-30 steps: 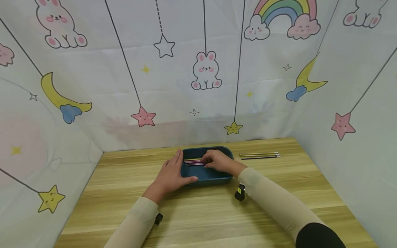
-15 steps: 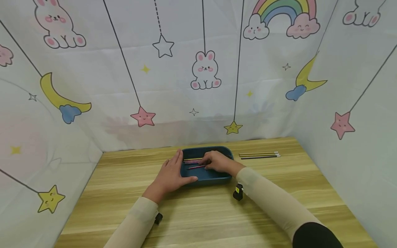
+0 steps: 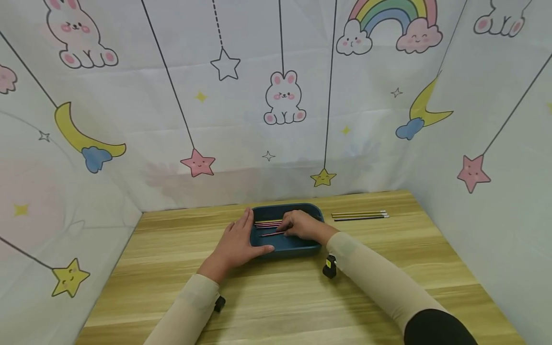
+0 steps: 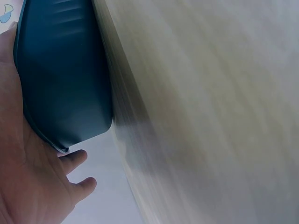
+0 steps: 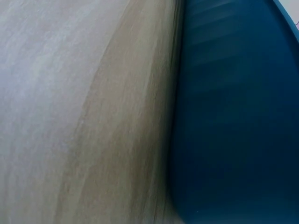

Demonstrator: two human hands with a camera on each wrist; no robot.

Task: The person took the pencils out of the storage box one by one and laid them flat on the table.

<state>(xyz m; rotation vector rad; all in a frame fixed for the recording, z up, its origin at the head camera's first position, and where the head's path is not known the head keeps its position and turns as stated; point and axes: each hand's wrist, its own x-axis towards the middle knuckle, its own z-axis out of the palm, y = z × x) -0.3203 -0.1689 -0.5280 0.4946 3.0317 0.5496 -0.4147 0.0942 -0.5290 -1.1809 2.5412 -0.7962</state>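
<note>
A dark blue rectangular tray [image 3: 289, 247] stands near the back of the table. My left hand [image 3: 235, 247] lies against its left end, fingers straight and thumb along the near rim. In the left wrist view, the palm and fingers of that hand [image 4: 37, 172] rest at the tray's rim. My right hand [image 3: 304, 224] reaches inside and pinches a reddish pencil [image 3: 269, 234], which lies slightly slanted with its left end showing. Behind it, several pencils [image 3: 267, 224] lie side by side in the tray, their right ends hidden by the hand.
To the right of the tray, several pencils [image 3: 360, 215], gold and dark with white ends, lie in a row on the wooden table [image 3: 280, 306]. A white printed cloth [image 3: 241, 134] hangs behind the table and along both sides.
My right hand has drawn one reddish pencil away from the row in the tray, toward the near side. The left hand has kept its place on the tray's end.
</note>
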